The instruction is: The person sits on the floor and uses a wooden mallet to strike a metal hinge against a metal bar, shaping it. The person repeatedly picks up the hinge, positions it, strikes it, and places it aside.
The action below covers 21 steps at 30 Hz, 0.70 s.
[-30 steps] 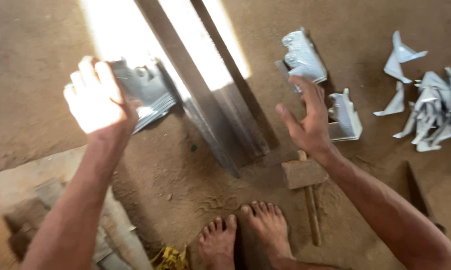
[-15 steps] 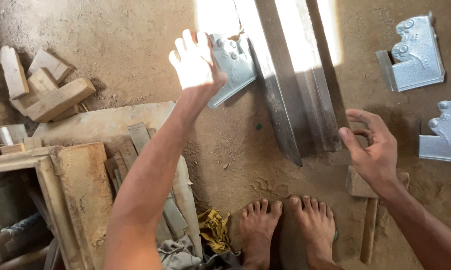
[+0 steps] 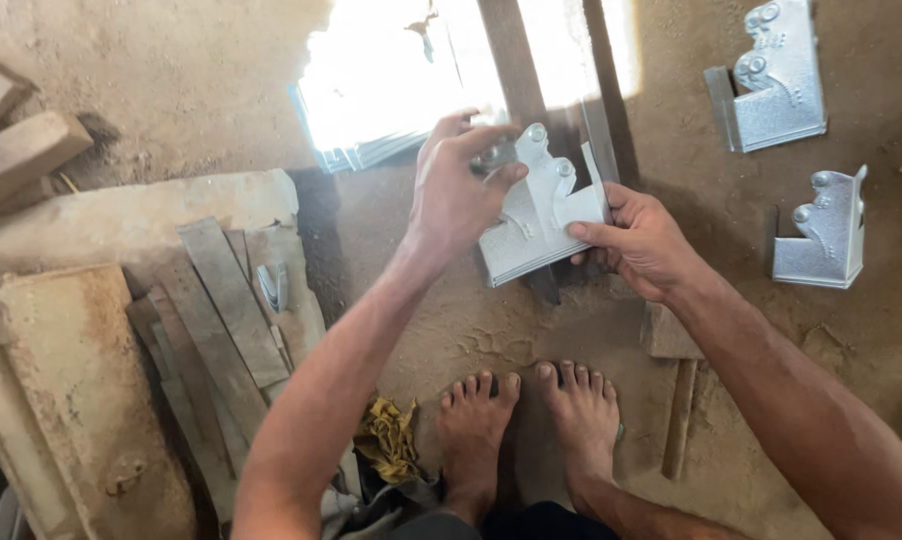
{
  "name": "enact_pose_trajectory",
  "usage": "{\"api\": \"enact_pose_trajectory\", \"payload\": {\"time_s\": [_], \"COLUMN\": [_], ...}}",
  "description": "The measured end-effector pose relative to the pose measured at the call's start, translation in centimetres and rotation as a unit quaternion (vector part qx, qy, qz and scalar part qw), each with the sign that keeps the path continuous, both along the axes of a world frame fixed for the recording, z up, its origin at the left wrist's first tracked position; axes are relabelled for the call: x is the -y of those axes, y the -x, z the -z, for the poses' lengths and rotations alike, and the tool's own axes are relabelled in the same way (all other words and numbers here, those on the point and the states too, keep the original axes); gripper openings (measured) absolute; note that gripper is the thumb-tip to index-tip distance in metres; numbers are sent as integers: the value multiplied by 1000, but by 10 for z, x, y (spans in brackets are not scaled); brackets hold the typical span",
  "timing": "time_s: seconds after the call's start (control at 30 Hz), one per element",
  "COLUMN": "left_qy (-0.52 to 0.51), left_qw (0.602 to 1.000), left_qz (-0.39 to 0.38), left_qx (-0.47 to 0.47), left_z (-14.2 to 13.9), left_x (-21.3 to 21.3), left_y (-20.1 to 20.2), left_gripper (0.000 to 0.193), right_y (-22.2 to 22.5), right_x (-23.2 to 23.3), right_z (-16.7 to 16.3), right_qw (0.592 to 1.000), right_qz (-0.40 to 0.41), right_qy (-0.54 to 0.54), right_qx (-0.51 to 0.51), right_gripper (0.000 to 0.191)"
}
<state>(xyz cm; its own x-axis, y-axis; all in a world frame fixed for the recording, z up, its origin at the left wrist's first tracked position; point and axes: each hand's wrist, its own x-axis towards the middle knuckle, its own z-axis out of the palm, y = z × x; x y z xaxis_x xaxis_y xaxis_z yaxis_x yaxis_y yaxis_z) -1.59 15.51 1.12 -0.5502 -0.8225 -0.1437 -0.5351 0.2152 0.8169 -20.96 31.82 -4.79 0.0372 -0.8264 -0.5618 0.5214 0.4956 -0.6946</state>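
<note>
Left hand [image 3: 456,195] and right hand [image 3: 639,240] both pinch stamped metal bracket [image 3: 541,215] at frame centre, fingers closed on edges. Risk: sharp edges could cut; slipping bracket could strike bare feet [image 3: 531,420].

Washed out by glare: stack of metal brackets [image 3: 371,150]. Cut off at frame's top: steel bars [image 3: 506,50]. Partly covered by left hand [image 3: 456,195]: held bracket [image 3: 541,215].

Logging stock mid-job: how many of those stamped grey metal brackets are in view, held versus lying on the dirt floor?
Stamped grey metal bracket held in left hand and right hand: 1
Grey metal brackets lying on the dirt floor: 2
Total: 3
The sunlit stack behind is too glared to count.
</note>
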Motion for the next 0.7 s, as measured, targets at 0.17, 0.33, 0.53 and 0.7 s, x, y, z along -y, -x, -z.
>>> {"api": "enact_pose_trajectory", "payload": {"time_s": [0.17,0.33,0.53,0.7], "left_qy": [-244,-499,-431,-429], "left_qw": [938,808,832,839], "left_qz": [-154,-183,-152,-160], "left_qx": [-192,-256,-314,-295], "left_z": [43,47,45,47], "left_x": [-54,-88,-88,-87], "left_y": [-43,-44,-39,-37], "left_gripper": [85,78,76,76], "right_y": [-7,-17,-24,-23], "right_x": [-12,-9,-5,-12], "right_z": [0,-19,-27,-14], "right_qw": [999,999,997,997], "right_qz": [25,23,38,37], "right_qy": [-25,1,-29,-22], "right_qx": [-30,-42,-55,-61], "right_gripper": [40,46,52,52]}}
